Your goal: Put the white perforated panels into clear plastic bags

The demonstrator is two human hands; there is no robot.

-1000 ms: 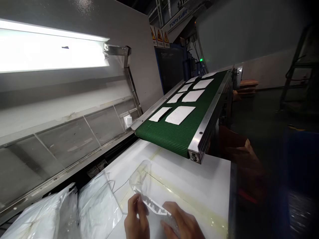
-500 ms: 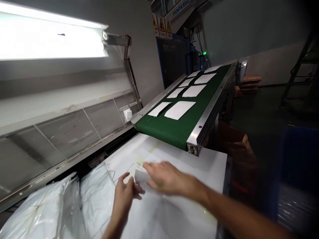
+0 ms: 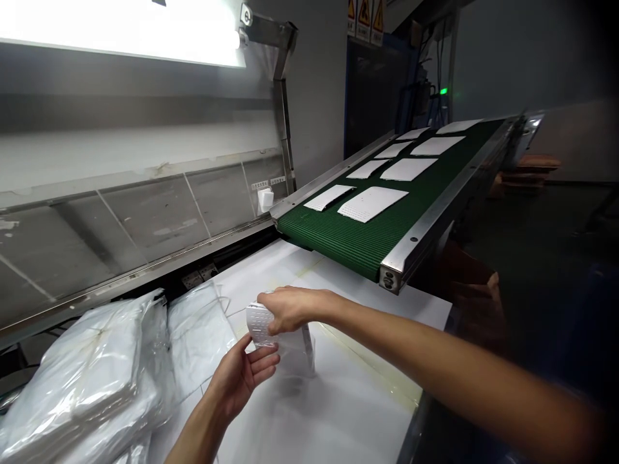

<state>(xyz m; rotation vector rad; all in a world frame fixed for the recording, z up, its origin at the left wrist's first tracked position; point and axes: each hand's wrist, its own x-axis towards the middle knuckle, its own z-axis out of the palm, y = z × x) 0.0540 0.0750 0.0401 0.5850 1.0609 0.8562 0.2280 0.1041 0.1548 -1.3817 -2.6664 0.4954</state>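
Note:
My right hand (image 3: 290, 308) grips from above a white perforated plastic part (image 3: 258, 324) that stands on edge on the white table (image 3: 358, 406). A clear plastic bag (image 3: 300, 353) hangs around the part's lower half. Under the bag, my left hand (image 3: 242, 374) cups its lower left side, palm up with fingers curled. Both hands work near the table's middle, just in front of the green conveyor belt (image 3: 358, 241). Several flat white parts (image 3: 371, 203) lie in two rows on that belt.
Piles of clear-bagged white items (image 3: 97, 367) lie at the left of the table. A steel frame with glass panels (image 3: 145, 219) and a bright light run along the back. The conveyor's steel end (image 3: 394, 277) overhangs the table. Dark floor lies to the right.
My hands moved from the near edge to mid-table. The part, earlier held low with the bag, now stands upright under my right hand. The view shifted right.

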